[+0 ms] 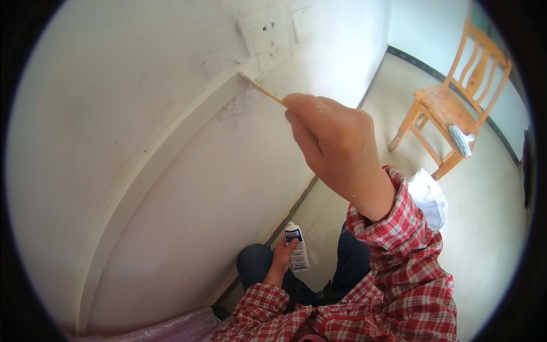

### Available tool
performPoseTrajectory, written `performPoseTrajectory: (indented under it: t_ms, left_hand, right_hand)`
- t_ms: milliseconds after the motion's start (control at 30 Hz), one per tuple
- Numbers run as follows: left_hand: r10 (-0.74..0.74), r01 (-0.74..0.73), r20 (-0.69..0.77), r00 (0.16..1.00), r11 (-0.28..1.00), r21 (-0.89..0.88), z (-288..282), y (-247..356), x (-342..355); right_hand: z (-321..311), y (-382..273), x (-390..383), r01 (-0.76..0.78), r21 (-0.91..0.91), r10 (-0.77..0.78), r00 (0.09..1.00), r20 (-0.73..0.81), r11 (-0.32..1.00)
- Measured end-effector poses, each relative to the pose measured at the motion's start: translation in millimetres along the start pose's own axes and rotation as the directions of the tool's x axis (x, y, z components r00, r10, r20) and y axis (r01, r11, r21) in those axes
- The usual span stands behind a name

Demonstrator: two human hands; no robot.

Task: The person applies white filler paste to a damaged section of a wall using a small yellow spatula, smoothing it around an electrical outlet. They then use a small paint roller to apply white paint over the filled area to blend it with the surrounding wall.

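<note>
My right hand (336,142) is raised to the wall, its fingers pinched on a thin yellowish stick (268,93). White stuff coats the stick's far tip, which meets the end of a white cable trunking strip (134,185) on the wall. Just past the tip sits a white wall socket plate (265,35). Lower down, by my knee, my left hand (279,261) is closed round a white and blue squeeze tube (296,251), held upright. Rough, flaking patches (235,108) mark the wall beside the trunking's end.
To the right a wooden chair (444,102) stands on the tiled floor (478,228), a white object resembling a tool or brush (462,141) on its seat. A white bag (428,199) is near my right sleeve. Pinkish plastic sheeting (165,330) lies along the wall at lower left.
</note>
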State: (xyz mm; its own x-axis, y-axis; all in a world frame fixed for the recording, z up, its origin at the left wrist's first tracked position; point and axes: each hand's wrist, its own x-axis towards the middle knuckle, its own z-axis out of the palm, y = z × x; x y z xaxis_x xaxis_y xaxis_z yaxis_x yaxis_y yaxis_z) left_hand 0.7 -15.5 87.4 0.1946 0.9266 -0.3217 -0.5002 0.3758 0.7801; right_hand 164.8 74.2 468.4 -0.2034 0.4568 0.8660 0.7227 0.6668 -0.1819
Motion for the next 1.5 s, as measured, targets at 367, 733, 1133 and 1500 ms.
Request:
performPoseTrajectory:
  t_ms: [367,733,1133,1500]
  left_hand:
    - [-0.023,0.023,-0.001,1.0,1.0,0.017,1,4,-2]
    - [-0.026,0.029,-0.033,0.999,0.996,0.085,1,4,-1]
    - [-0.037,0.038,-0.016,0.999,0.998,0.051,-5,-5,3]
    - [-0.035,0.036,-0.02,0.999,0.996,0.085,-6,-3,5]
  right_hand:
    - [4,2,-40,-0.223,0.236,0.228,0.974,0.008,0.946]
    - [63,15,-63,-0.303,0.67,0.41,0.912,-0.001,0.677]
    - [101,13,-49,-0.133,0.692,0.283,0.953,-0.108,0.71]
    - [104,25,-66,-0.252,0.686,0.364,0.931,-0.021,0.683]
